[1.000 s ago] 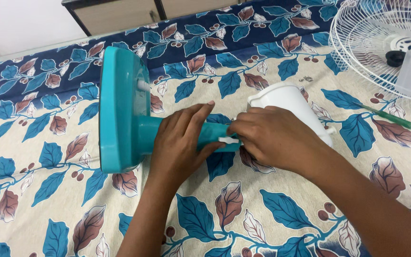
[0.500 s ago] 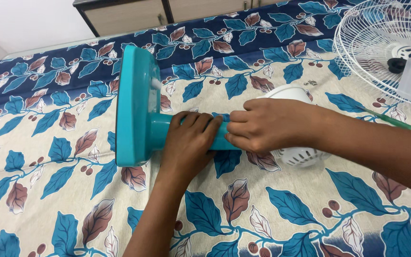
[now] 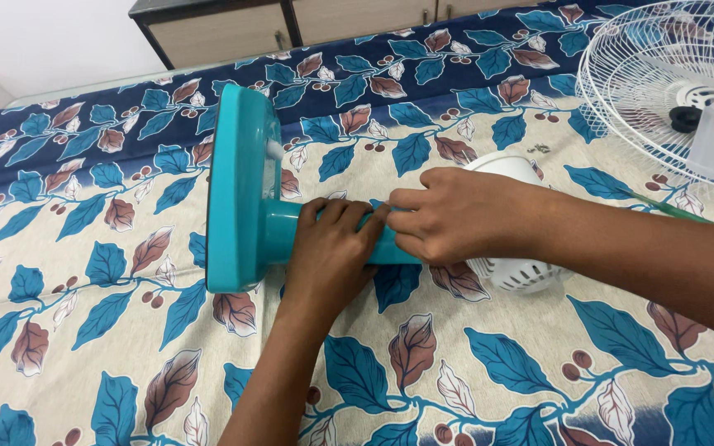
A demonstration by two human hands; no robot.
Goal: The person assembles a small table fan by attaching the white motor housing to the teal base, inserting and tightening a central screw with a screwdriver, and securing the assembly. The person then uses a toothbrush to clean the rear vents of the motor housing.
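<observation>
Your left hand (image 3: 332, 248) is clamped round the teal fan stand (image 3: 245, 198), right hand (image 3: 456, 215) gripping the white motor housing (image 3: 518, 268), so push straight w/ no twisting imo.

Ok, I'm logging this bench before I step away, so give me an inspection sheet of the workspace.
Surface: leaf-print cloth covers the table.
Job's things: teal fan stand lies on its side, joined to white motor housing.
Clutter: wire fan guard, green screwdriver, small screws.
Grippers: left hand wraps the stand's column; right hand grips the joint.
Cables: nothing seen.
Surroundings: wooden cabinet behind.
</observation>
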